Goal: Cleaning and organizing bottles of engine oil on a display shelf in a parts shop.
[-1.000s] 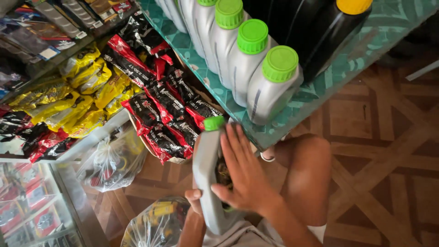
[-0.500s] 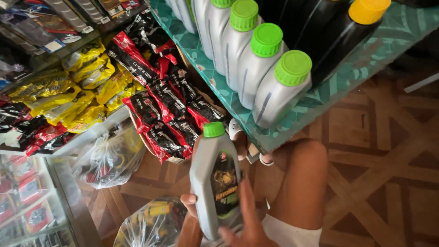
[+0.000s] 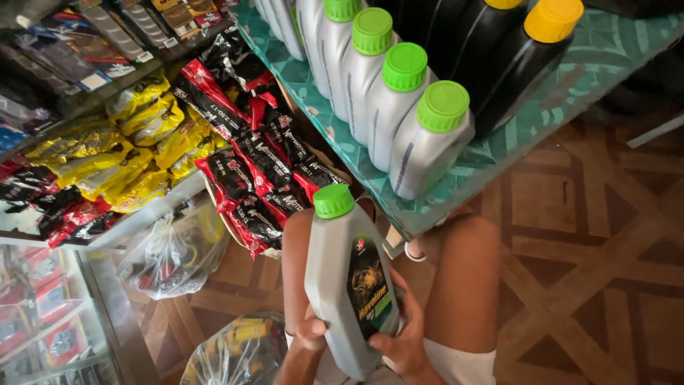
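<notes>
- Left hand (image 3: 311,333) and right hand (image 3: 402,342) both gripping grey oil bottle (image 3: 347,281) w/ green cap, upright over lap.
- Matching bottles (image 3: 406,121) standing on teal shelf (image 3: 570,78); red sachets (image 3: 246,153) hanging nearby, prob. lubricant.

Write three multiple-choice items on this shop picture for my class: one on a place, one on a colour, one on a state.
1. Where is the held bottle?
A. on the shelf
B. over the person's lap
C. on the floor

2. What colour is its cap?
A. green
B. yellow
C. red

3. How is the bottle held?
A. by one hand
B. by both hands, cap on
C. lying down, cap off

Key: 1 B, it sits above the knees, below the shelf. 2 A, the cap is bright green. 3 B, the left hand and right hand grip its lower end, and the cap is in place.
</notes>
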